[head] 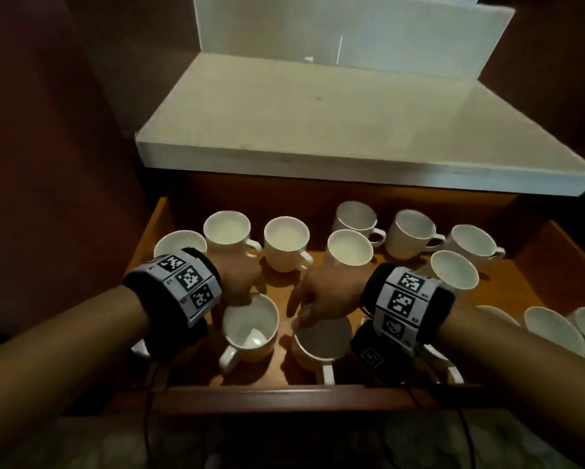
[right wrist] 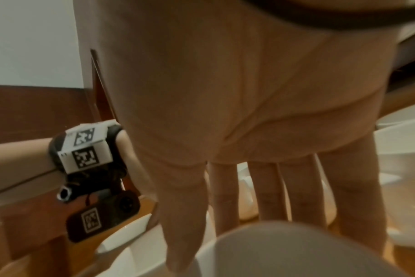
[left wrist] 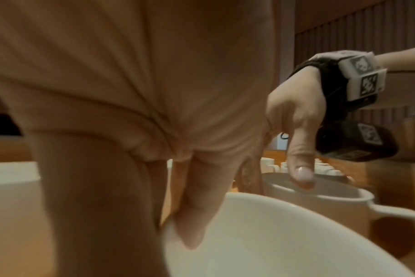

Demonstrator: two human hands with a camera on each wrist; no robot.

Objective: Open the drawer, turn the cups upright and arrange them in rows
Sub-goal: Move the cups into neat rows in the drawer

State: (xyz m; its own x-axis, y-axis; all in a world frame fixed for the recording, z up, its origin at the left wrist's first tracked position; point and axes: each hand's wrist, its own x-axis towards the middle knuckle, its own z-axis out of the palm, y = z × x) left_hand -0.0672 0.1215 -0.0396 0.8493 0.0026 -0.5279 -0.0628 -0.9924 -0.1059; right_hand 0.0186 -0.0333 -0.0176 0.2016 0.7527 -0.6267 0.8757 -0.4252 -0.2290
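Note:
The wooden drawer stands pulled out, holding several white cups. My left hand pinches the far rim of the front-left cup, which stands upright with its handle toward me. In the left wrist view a finger dips inside that cup's rim. My right hand grips the front-middle cup from above, thumb on the near-left rim and fingers over the far side. That cup's inside lies in shadow. The right wrist view shows the right hand's fingers straddling this cup.
Behind my hands stand more cups: a back row with mouths up, and two that look tilted. Further cups sit at the front right. A white countertop overhangs the drawer's back. Dark wood panels flank both sides.

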